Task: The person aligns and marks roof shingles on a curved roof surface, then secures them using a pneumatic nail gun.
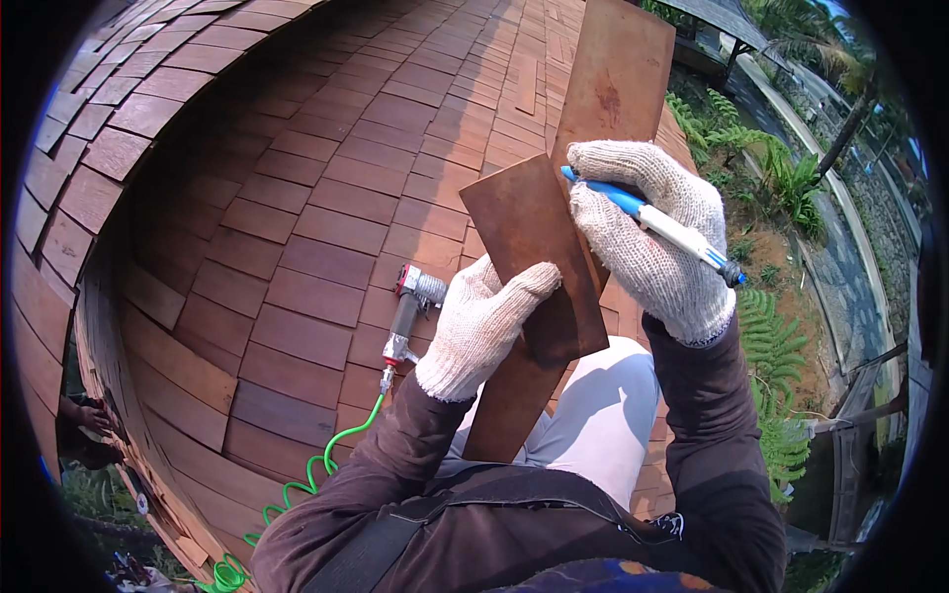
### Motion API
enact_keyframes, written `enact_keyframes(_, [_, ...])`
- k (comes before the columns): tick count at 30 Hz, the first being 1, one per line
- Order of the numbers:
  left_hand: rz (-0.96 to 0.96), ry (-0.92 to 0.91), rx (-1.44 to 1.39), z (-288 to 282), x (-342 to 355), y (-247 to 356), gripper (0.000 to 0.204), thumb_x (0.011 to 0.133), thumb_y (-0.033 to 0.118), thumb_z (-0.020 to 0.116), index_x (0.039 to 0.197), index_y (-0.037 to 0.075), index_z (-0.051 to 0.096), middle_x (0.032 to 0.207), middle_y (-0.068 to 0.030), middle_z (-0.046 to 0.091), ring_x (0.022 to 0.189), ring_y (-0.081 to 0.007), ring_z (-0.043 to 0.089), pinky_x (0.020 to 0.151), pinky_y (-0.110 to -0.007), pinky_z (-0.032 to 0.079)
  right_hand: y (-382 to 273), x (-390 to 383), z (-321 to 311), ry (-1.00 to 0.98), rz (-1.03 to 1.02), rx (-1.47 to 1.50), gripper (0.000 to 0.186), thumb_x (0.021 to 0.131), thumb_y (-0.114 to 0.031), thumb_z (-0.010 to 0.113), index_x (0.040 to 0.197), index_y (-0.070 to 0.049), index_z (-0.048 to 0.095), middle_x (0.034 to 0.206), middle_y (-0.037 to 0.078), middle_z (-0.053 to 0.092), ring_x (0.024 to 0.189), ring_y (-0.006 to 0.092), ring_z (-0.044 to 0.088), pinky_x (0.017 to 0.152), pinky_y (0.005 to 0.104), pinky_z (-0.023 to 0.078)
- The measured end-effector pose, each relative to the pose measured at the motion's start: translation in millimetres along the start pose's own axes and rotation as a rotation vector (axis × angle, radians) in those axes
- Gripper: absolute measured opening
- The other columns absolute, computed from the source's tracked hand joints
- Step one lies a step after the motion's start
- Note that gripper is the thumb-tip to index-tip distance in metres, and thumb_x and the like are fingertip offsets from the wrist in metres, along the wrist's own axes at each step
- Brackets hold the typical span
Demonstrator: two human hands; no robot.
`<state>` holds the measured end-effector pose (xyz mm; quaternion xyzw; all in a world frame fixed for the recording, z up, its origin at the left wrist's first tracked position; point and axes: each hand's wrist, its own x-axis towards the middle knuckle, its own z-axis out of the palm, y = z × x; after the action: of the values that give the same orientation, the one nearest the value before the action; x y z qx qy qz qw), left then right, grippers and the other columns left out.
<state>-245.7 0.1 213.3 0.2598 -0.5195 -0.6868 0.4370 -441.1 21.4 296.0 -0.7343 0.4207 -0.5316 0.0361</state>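
My gloved left hand (482, 326) grips a short reddish-brown wooden shingle (524, 212) with its thumb across the face. A longer brown wooden piece (613, 74) lies behind it, showing above and below the short one. My gloved right hand (647, 237) is closed on a blue-and-white pen (682, 232), its blue end beside the upper right of the short shingle; whether it touches the wood I cannot tell. Left of my left hand, a nail gun (405, 316) lies on the shingled roof (306, 227), with a coiled green hose (331, 450) attached.
A raised shingled section (129, 89) with a rough timber edge (109, 366) curves along the left. Another person's hands (87, 425) show at the far left edge. Beyond the roof's right edge are ferns (771, 356), a path (820, 277), a tree trunk and a roofed structure (712, 20).
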Motion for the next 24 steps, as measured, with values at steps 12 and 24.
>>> enact_keyframes(12, [-0.025, -0.020, -0.045, 0.0, -2.3, 2.4, 0.039, 0.100, 0.025, 0.074, 0.126, -0.003, 0.067, 0.112, -0.0094, 0.075, 0.101, -0.0132, 0.070, 0.088, -0.030, 0.058, -4.1, 5.9, -3.6, -0.059, -0.024, -0.091, 0.030, 0.089, -0.008, 0.079, 0.117, 0.003, 0.075, 0.109, 0.015, 0.078, 0.096, 0.0190, 0.075, 0.088, 0.0323, 0.060])
enact_keyframes(24, [0.014, -0.016, -0.041, -2.9, -1.3, 3.5, 0.036, 0.100, 0.023, 0.073, 0.124, -0.003, 0.068, 0.111, -0.0090, 0.075, 0.099, -0.0123, 0.070, 0.088, -0.030, 0.057, -9.6, 8.3, -6.7, -0.095, -0.046, -0.056, 0.029, 0.088, -0.010, 0.079, 0.113, 0.003, 0.076, 0.104, 0.016, 0.078, 0.091, 0.0201, 0.076, 0.084, 0.0326, 0.060])
